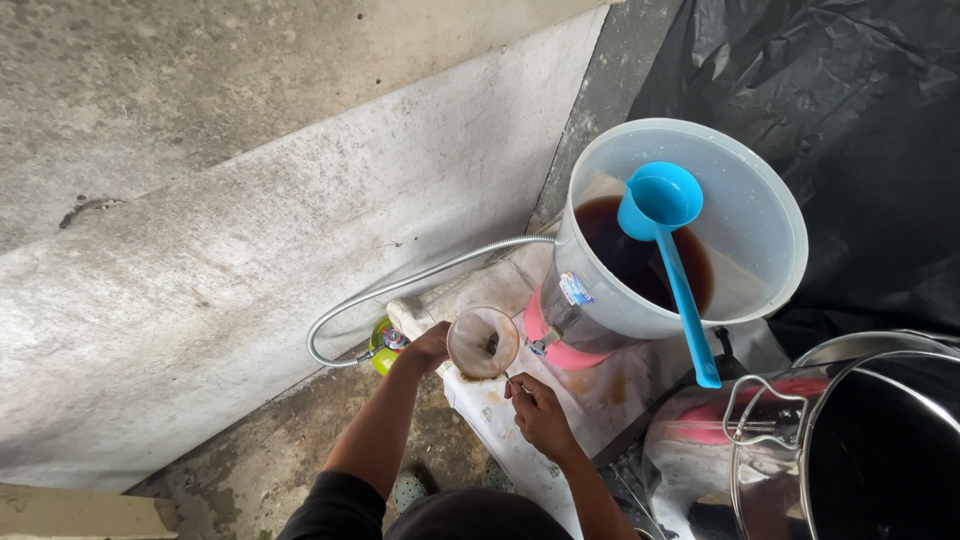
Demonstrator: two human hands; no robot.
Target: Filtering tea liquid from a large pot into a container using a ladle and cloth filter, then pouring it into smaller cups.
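A small brownish, stained cloth strainer with a round wire rim [483,342] is held just below and in front of the large translucent plastic dispenser bucket [760,215], close beside the tap [543,345] at the bucket's pink base. The left hand [430,347] is closed on the strainer's rim at the side away from the bucket; its grip is wrapped around the edge. The right hand [538,410] is closed below the strainer, its fingers pinched together on what appears to be a thin wire handle or stem; the exact contact is too small to be told.

The strainer is judged to be light, with a soft, limp cloth pouch and a stiff thin rim. Wet fabric of this kind is likely to sag and drip, so the rim and wire are taken as the sound places to hold; the pouch itself would give way under the fingers.

Dark brown liquid fills the lower part of the bucket, and a blue plastic ladle [665,240] leans inside it, its handle passing over the near rim. A flexible metal hose [400,285] curves along the concrete wall, away from the bucket. A steel pot [880,440] stands near the bucket, on the side opposite the hose.
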